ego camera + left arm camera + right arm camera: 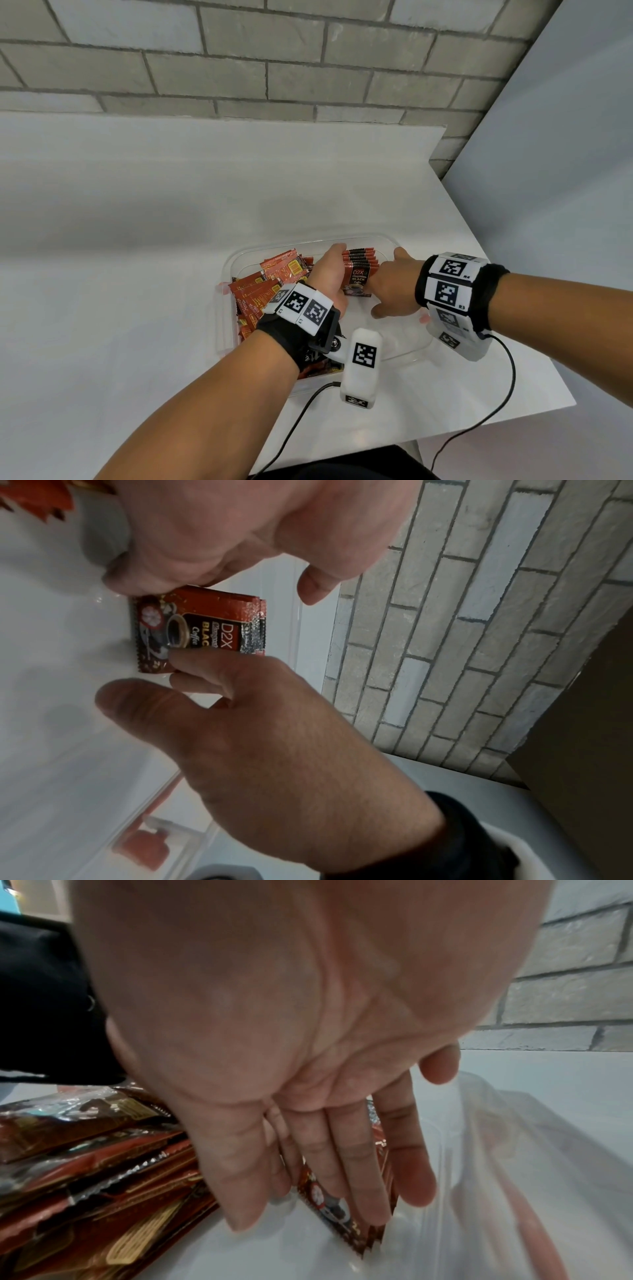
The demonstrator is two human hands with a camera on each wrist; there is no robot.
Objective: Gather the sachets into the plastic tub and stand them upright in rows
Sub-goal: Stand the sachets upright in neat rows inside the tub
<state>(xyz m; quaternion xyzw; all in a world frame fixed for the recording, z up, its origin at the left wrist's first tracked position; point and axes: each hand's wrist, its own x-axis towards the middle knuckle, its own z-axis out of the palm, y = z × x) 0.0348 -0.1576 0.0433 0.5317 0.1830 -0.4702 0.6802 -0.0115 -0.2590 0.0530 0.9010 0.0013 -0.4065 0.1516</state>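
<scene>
Both hands are down inside the clear plastic tub (236, 260), working one small stack of sachets (360, 270) that stands on edge between them near the tub's far wall. The left hand (329, 274) lies against the stack's left face with its fingers straight and flat, pressing rather than gripping, as the right wrist view shows. The right hand (394, 284) meets the stack from the other side; in the left wrist view its fingers (202, 661) curl onto the front sachet and pinch its lower edge, thumb held loose below. A loose heap of sachets (260, 291) lies flat just beyond the back of the left hand, filling the tub's left part, and the tub floor on the near side of the right hand is bare. The step in hand looks like squaring this first row so it stays upright. To do it well, keep even pressure from both palms, tap the bottom edges down onto the floor, and slide the row against the far wall before letting go, since a short stack would likely topple.
</scene>
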